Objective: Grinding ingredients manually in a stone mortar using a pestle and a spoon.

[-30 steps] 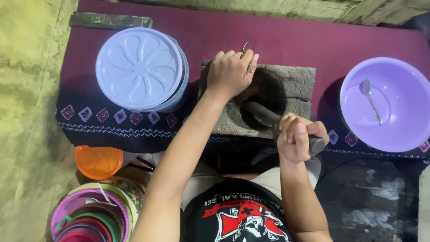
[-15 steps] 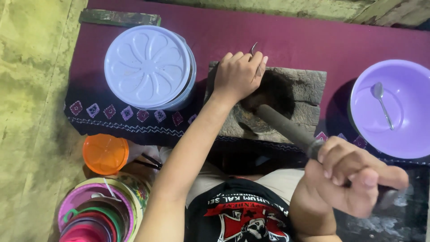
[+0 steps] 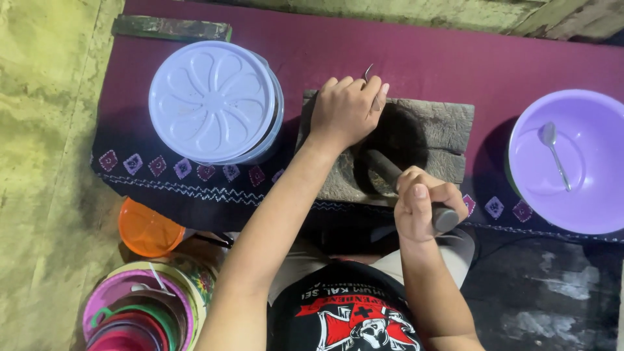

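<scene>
Right hand [image 3: 426, 209]: fist closed round the near end of a dark stone pestle [image 3: 390, 171], which slants away toward 11 o'clock into the hollow of a grey stone mortar [image 3: 429, 130]. Left hand [image 3: 346, 110]: curled over the mortar's rim at 10 o'clock, fingers together, pinching a thin metal utensil [image 3: 370, 73] whose tip pokes out beyond the knuckles; what kind, cannot tell. Mortar: rectangular block, sits on a maroon cloth [image 3: 422, 52] with patterned border, directly ahead of the person. Contents of hollow: too dark to read.

Handling note, as judgement: keep the left hand bracing the rim, knuckles outside the hollow; drive the pestle along its slant, grip firm at the butt, so the block does not creep on the cloth.

Surroundings: white lidded tub [image 3: 214, 101], 9 o'clock of mortar, just beside. Lilac bowl [image 3: 598, 195] holding a spoon [image 3: 556, 153], 3 o'clock, apart. Orange lid [image 3: 148, 229] and stacked coloured bowls [image 3: 140, 312], 7 o'clock, off the cloth.
</scene>
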